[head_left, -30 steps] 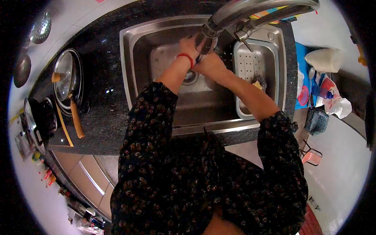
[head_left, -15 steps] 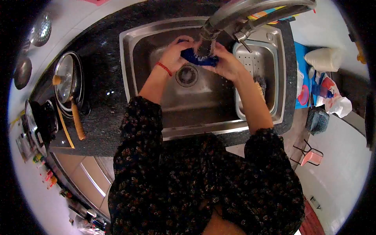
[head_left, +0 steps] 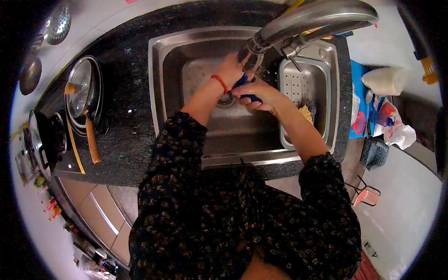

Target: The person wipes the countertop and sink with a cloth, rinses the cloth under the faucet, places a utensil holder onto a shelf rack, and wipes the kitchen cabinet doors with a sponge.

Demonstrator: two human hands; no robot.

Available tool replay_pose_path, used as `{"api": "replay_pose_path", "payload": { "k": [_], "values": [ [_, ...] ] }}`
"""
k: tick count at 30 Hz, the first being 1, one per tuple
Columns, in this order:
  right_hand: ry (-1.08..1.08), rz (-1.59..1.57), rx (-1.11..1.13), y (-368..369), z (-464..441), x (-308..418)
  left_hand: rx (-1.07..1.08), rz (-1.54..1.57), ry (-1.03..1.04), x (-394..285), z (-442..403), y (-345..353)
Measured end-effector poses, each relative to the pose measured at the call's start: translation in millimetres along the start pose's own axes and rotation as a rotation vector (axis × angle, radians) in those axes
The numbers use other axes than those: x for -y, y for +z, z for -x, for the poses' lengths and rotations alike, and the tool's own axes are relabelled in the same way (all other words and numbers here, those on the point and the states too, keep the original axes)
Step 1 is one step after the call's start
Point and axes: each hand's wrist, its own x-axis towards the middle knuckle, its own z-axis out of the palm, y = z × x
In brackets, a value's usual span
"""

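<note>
1. The blue cloth (head_left: 252,98) is bunched between the two hands, above the sink (head_left: 219,142), near the drain (head_left: 226,102).
2. The right hand (head_left: 265,94) has its fingers curled and clamped on the cloth, a dark fold showing between them.
3. The left hand (head_left: 229,72) meets the cloth from the other side; its fingertips are partly hidden by the faucet (head_left: 322,19) — whether they grip or only press, I cannot tell.
4. A red bracelet (head_left: 219,83) circles the left wrist; both forearms come out of dark floral sleeves (head_left: 175,144).
5. The faucet arches in from the upper right, its spout end over the hands.
6. Right of the hands, a perforated tray (head_left: 283,122) sits in the sink's side; a yellowish scrubber (head_left: 306,113) lies in it, near the right forearm.
7. Well to the left, on the dark speckled desk (head_left: 126,154), is a lidded pan (head_left: 82,84) with a wooden handle (head_left: 91,142).
</note>
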Motion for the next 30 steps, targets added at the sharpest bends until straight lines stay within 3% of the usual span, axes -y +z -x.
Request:
{"api": "replay_pose_path", "payload": {
  "k": [2,6,9,12,13,15,18,19,21,23,24,25,27,30],
  "values": [
    [0.032,0.198,-0.146,1,-6,3,-0.261,-0.112,-0.038,-6,7,10],
    [-0.013,0.726,-0.436,-8,-26,-3,-0.423,0.274,0.141,26,-13,15],
    [-0.498,1.255,-0.488,-40,-55,-33,-0.584,0.417,0.121,30,-18,20],
    [-0.320,1.341,-0.494,-23,-49,-23,-0.634,0.116,0.071,54,-29,9],
    [-0.354,1.404,-0.477,-29,-56,-28,-0.675,-0.008,0.018,39,-21,11],
    [-0.422,1.527,-0.441,-46,-73,-41,-0.792,-0.020,-0.057,50,-24,10],
    [-0.312,1.465,-0.453,-15,-49,-24,-0.881,0.070,-0.115,109,-57,-4],
    [-0.277,1.471,-0.489,-5,-45,-19,-0.815,-0.067,-0.131,111,-57,-10],
    [-0.206,1.482,-0.569,8,-40,-13,-0.593,0.032,-0.139,104,-53,-16],
    [-0.282,1.331,-0.545,-4,-34,-13,-0.353,0.411,-0.142,71,-35,-16],
    [-0.314,1.101,-0.485,-7,-28,-12,-0.270,0.554,-0.164,53,-26,-14],
    [-0.339,0.870,-0.428,-9,-21,-10,-0.258,0.617,-0.206,34,-16,-10],
    [-0.340,0.097,-0.221,-3,5,-5,-0.188,0.678,-0.214,23,-6,-10],
    [-0.221,-0.516,0.045,-14,13,-16,0.000,0.726,-0.111,21,-4,-17]
  ]
}}
